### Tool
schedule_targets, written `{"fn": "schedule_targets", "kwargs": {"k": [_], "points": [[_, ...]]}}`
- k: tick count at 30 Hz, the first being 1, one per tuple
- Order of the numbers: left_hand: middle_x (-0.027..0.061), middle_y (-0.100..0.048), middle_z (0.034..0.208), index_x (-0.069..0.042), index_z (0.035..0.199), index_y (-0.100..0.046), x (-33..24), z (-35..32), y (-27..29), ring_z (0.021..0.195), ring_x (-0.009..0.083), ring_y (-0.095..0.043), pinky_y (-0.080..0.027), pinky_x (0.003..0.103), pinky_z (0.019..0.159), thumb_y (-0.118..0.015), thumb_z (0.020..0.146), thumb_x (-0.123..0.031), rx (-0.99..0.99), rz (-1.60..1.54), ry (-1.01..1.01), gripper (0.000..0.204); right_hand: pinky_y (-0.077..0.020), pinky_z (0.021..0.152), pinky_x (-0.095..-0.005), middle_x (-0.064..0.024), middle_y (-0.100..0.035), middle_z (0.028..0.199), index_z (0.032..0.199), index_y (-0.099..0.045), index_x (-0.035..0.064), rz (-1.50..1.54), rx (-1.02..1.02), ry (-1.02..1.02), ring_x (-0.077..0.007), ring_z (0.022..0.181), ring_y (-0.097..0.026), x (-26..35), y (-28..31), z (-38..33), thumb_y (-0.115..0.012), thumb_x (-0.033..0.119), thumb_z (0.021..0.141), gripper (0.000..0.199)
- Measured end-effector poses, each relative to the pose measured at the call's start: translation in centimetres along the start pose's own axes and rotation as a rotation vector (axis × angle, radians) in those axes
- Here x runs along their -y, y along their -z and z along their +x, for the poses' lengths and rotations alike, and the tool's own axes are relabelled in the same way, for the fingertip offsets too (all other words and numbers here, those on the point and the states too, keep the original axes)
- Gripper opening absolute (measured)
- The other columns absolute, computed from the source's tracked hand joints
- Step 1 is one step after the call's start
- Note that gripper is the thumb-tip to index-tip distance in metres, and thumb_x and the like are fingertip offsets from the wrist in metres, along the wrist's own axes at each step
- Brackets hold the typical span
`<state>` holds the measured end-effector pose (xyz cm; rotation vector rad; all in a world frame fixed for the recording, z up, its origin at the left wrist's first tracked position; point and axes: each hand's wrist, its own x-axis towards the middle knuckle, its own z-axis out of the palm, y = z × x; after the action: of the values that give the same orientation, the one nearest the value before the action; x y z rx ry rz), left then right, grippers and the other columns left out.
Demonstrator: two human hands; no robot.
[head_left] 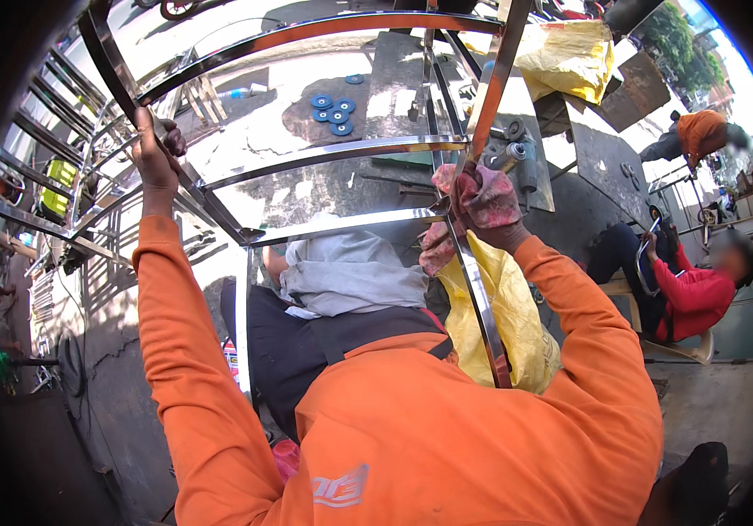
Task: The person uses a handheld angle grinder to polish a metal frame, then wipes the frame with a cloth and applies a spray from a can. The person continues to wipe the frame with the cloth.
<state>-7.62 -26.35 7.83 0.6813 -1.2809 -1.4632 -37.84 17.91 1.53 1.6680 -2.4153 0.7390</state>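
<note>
Left hand (155, 151), bare, wrapped tight round left rail of shiny steel frame (332, 149), fingers closed on the bar, arm in orange sleeve reaching up from lower edge. Right hand (481, 200) in pinkish cloth glove, clamped on right upright of same frame, just where a cross bar meets it. Frame held up in front of body, over lap, curved cross bars running left to right betw. the two hands, lower end of right upright dropping past yellow bag (503, 320) at right knee. Grey cloth (354, 276) bunched on lap under frame. Blue discs (332, 112) lying on ground beyond frame, well apart from both hands. Grinder-type tool (521, 158) near right hand, behind the upright; contact w/ glove can't be told. Person in red top (692, 294) seated at right, another in orange (700, 131) farther back
</note>
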Motion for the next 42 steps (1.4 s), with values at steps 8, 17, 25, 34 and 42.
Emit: {"fn": "schedule_targets", "kwargs": {"k": [8,17,25,34,42], "points": [[0.0008,-0.043,0.060,-0.002,0.083,-0.052,1.0,0.4,0.6,0.051,0.0118,-0.040,-0.035,0.027,0.050,-0.053,0.092,-0.068,0.014,-0.027,-0.002,0.066,-0.0482,0.088,-0.0396,-0.0135,-0.061,0.110,0.121,-0.055,0.0037,-0.179,0.215,0.010,-0.0281,0.101,-0.060,-3.2,-3.5,-0.3,-0.058,0.016,0.091,0.032],[0.0012,-0.044,0.061,-0.003,0.084,-0.052,1.1,0.1,0.5,0.052,0.0107,-0.040,-0.034,0.026,0.049,-0.052,0.094,-0.065,-0.019,-0.016,-0.009,0.063,-0.0478,0.072,-0.0395,-0.0099,-0.056,0.088,0.102,-0.056,0.0091,-0.063,-0.071,0.118,-0.0275,0.081,-0.057,3.1,-0.2,0.4,-0.063,0.013,0.084,0.020],[-0.0004,-0.042,0.061,-0.002,0.085,-0.051,1.0,0.0,0.3,0.051,0.0095,-0.039,-0.032,0.024,0.048,-0.052,0.095,-0.064,0.011,-0.043,-0.033,0.063,-0.0463,0.063,-0.0428,-0.0087,-0.056,0.076,0.093,-0.056,0.0093,-0.052,-0.238,0.193,-0.0303,0.070,-0.058,4.4,1.2,2.9,-0.062,0.011,0.079,0.015],[0.0005,-0.045,0.061,-0.001,0.087,-0.054,0.8,0.1,0.2,0.053,0.0102,-0.043,-0.035,0.026,0.051,-0.052,0.095,-0.065,0.028,0.018,-0.061,0.065,-0.0496,0.073,-0.0459,-0.0160,-0.062,0.086,0.121,-0.060,0.0082,-0.064,0.162,0.066,-0.0373,0.081,-0.062,2.8,-0.4,-0.2,-0.061,0.016,0.086,0.036],[-0.0002,-0.045,0.059,-0.001,0.087,-0.055,0.5,0.0,0.3,0.052,0.0102,-0.043,-0.035,0.026,0.051,-0.054,0.092,-0.067,0.024,0.023,-0.028,0.066,-0.0464,0.080,-0.0416,-0.0135,-0.058,0.095,0.124,-0.053,0.0049,-0.231,0.156,0.128,-0.0272,0.085,-0.055,-2.5,-3.5,0.3,-0.062,0.028,0.092,0.040]]}}
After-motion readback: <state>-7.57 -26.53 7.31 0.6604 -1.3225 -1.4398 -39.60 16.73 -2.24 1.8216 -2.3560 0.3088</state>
